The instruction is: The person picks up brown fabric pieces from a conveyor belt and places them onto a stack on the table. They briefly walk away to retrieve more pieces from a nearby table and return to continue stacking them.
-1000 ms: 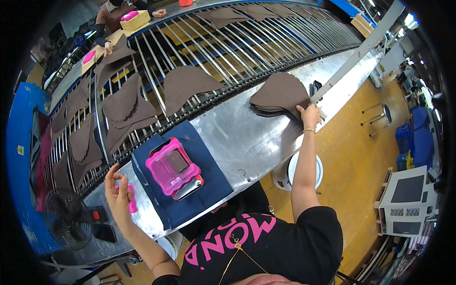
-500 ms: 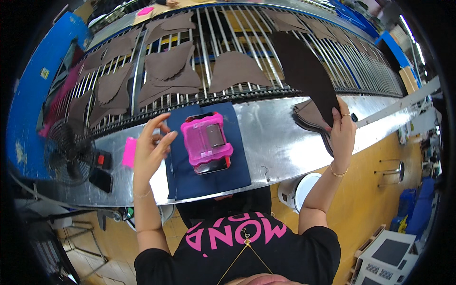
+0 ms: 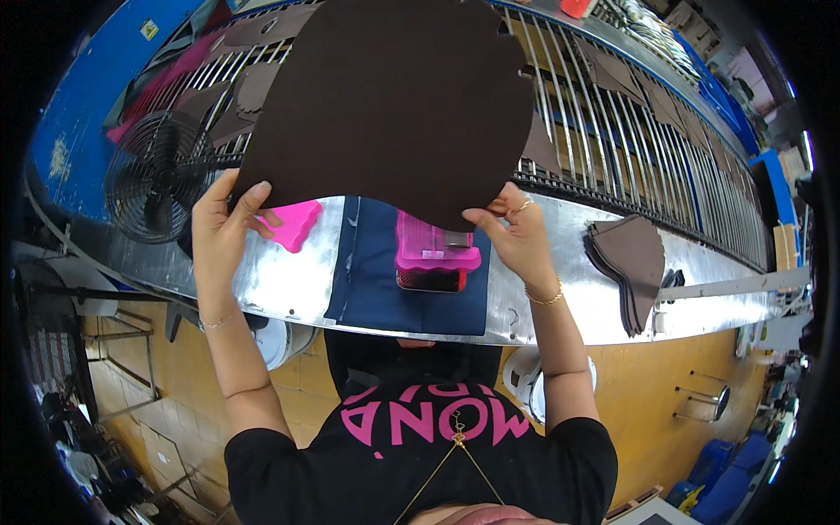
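A large dark brown cut piece of sheet material (image 3: 394,105) with curved edges is held up in front of me. My left hand (image 3: 226,232) pinches its lower left corner between thumb and fingers. At the lower right corner, my right hand (image 3: 518,236) grips it the same way. Below the piece, a navy cloth (image 3: 376,280) lies on the metal table. On that cloth sits a pink translucent plastic frame (image 3: 437,255), partly covered by the brown piece, over a dark red-edged object (image 3: 430,280). A stack of brown cut pieces (image 3: 637,262) rests right of my right hand.
A rack of metal bars (image 3: 604,122) bearing more brown pieces runs behind the table. At the left stand a black fan (image 3: 156,179) and a bright pink flat thing (image 3: 296,229). A pale bar (image 3: 735,285) juts in at the right. White buckets (image 3: 278,343) stand under the table.
The brown piece has moved from the right to the centre and now faces me broadside. My left hand has taken hold of its other corner. The view has shifted too.
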`<move>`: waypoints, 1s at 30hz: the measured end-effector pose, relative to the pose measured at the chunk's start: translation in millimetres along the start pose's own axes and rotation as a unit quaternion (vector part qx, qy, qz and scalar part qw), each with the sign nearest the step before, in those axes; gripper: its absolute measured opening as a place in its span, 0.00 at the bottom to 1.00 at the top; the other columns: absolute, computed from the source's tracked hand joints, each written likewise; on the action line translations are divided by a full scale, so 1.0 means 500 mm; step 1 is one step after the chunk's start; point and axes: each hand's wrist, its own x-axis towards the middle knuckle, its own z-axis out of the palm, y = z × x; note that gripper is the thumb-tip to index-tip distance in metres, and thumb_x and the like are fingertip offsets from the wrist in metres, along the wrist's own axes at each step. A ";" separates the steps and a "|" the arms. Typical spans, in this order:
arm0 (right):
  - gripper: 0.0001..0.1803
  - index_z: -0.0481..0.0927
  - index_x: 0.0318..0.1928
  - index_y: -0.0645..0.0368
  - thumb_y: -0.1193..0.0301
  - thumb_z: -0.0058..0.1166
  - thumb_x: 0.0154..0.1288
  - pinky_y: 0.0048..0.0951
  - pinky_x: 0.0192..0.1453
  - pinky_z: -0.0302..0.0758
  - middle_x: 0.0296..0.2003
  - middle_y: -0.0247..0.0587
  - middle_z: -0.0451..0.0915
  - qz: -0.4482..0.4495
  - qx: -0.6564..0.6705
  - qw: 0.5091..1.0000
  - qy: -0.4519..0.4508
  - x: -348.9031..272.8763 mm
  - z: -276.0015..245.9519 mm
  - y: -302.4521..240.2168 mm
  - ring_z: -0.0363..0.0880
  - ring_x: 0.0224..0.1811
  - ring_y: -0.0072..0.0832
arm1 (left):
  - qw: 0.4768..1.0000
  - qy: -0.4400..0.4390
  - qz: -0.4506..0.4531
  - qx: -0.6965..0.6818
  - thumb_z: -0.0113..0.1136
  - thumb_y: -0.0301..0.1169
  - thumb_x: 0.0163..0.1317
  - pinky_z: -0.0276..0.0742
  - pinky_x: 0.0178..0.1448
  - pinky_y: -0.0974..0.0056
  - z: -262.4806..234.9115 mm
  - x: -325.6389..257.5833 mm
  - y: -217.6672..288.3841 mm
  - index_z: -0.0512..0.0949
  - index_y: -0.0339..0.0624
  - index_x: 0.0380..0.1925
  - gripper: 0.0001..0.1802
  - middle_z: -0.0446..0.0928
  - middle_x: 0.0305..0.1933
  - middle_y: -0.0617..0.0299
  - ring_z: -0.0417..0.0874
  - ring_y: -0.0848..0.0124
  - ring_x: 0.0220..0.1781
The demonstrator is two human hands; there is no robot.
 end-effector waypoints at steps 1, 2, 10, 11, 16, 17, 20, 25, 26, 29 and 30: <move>0.10 0.78 0.36 0.63 0.74 0.64 0.55 0.28 0.38 0.74 0.24 0.41 0.79 -0.023 -0.055 0.998 -0.015 0.005 0.007 0.008 0.75 0.36 0.29 | 1.000 0.003 0.000 0.022 0.60 0.29 0.64 0.73 0.25 0.75 -0.017 -0.004 -0.005 0.77 0.32 0.39 0.10 0.79 0.28 0.62 0.81 0.76 0.23; 0.10 0.78 0.35 0.62 0.74 0.65 0.54 0.30 0.38 0.74 0.25 0.42 0.79 -0.047 -0.110 0.992 -0.027 0.008 0.012 0.017 0.74 0.36 0.32 | 0.999 0.004 0.000 0.044 0.60 0.29 0.63 0.73 0.25 0.75 -0.028 -0.007 -0.010 0.77 0.32 0.39 0.10 0.79 0.28 0.62 0.81 0.77 0.23; 0.07 0.83 0.35 0.56 0.77 0.63 0.53 0.38 0.56 0.66 0.26 0.41 0.81 -0.110 -0.243 0.964 -0.018 -0.032 -0.061 0.053 0.73 0.30 0.39 | 0.994 -0.062 -0.057 0.064 0.57 0.23 0.62 0.73 0.24 0.75 0.030 -0.011 -0.050 0.77 0.30 0.40 0.08 0.79 0.27 0.60 0.80 0.76 0.20; 0.07 0.83 0.35 0.56 0.77 0.63 0.53 0.38 0.57 0.65 0.26 0.41 0.81 -0.089 -0.245 0.965 -0.006 -0.053 -0.082 0.077 0.74 0.29 0.39 | 0.992 -0.092 -0.055 0.072 0.56 0.22 0.62 0.74 0.24 0.74 0.054 -0.003 -0.054 0.77 0.30 0.40 0.08 0.79 0.28 0.59 0.80 0.75 0.20; 0.06 0.85 0.33 0.57 0.78 0.64 0.52 0.33 0.52 0.69 0.25 0.42 0.82 -0.042 -0.297 0.948 0.109 -0.157 -0.155 0.139 0.78 0.29 0.37 | 0.965 -0.206 0.030 0.162 0.57 0.22 0.58 0.76 0.29 0.63 0.184 0.024 -0.047 0.78 0.32 0.37 0.08 0.79 0.31 0.55 0.81 0.64 0.24; 0.05 0.85 0.33 0.58 0.78 0.64 0.52 0.32 0.50 0.70 0.25 0.42 0.82 -0.015 -0.285 0.948 0.143 -0.179 -0.165 0.142 0.79 0.29 0.36 | 0.954 -0.218 0.087 0.188 0.59 0.23 0.57 0.76 0.31 0.62 0.207 0.026 -0.045 0.78 0.34 0.36 0.07 0.78 0.31 0.56 0.81 0.62 0.25; 0.04 0.85 0.32 0.62 0.79 0.64 0.54 0.28 0.41 0.73 0.29 0.43 0.84 0.107 -0.249 0.942 0.199 -0.250 -0.221 0.131 0.80 0.31 0.32 | 0.917 -0.239 0.231 0.222 0.61 0.26 0.56 0.75 0.31 0.61 0.272 0.034 -0.036 0.80 0.36 0.33 0.06 0.76 0.30 0.57 0.80 0.61 0.25; 0.06 0.83 0.33 0.68 0.78 0.64 0.55 0.25 0.35 0.73 0.26 0.43 0.84 0.181 -0.339 0.913 0.138 -0.312 -0.344 0.027 0.79 0.28 0.24 | 0.849 -0.327 0.310 0.276 0.64 0.32 0.54 0.75 0.34 0.58 0.374 0.049 -0.013 0.81 0.42 0.30 0.06 0.74 0.36 0.59 0.80 0.59 0.32; 0.08 0.81 0.35 0.69 0.78 0.64 0.56 0.25 0.36 0.73 0.27 0.42 0.84 0.178 -0.354 0.913 0.097 -0.321 -0.368 0.013 0.79 0.27 0.23 | 0.836 -0.332 0.342 0.271 0.64 0.32 0.54 0.75 0.35 0.58 0.399 0.057 -0.009 0.82 0.44 0.30 0.06 0.74 0.38 0.60 0.80 0.60 0.34; 0.15 0.77 0.44 0.69 0.78 0.64 0.57 0.21 0.31 0.73 0.30 0.39 0.83 0.113 -0.152 0.948 0.257 -0.312 -0.382 -0.017 0.80 0.27 0.23 | 0.821 -0.309 0.392 0.278 0.65 0.33 0.54 0.75 0.36 0.59 0.465 0.083 0.016 0.82 0.46 0.31 0.06 0.73 0.45 0.62 0.80 0.62 0.40; 0.17 0.75 0.47 0.68 0.78 0.63 0.57 0.20 0.29 0.73 0.32 0.38 0.83 0.138 -0.162 0.937 0.278 -0.297 -0.386 -0.038 0.80 0.27 0.22 | 0.820 -0.294 0.400 0.285 0.65 0.33 0.54 0.76 0.37 0.60 0.473 0.093 0.025 0.82 0.47 0.32 0.06 0.72 0.47 0.62 0.79 0.63 0.42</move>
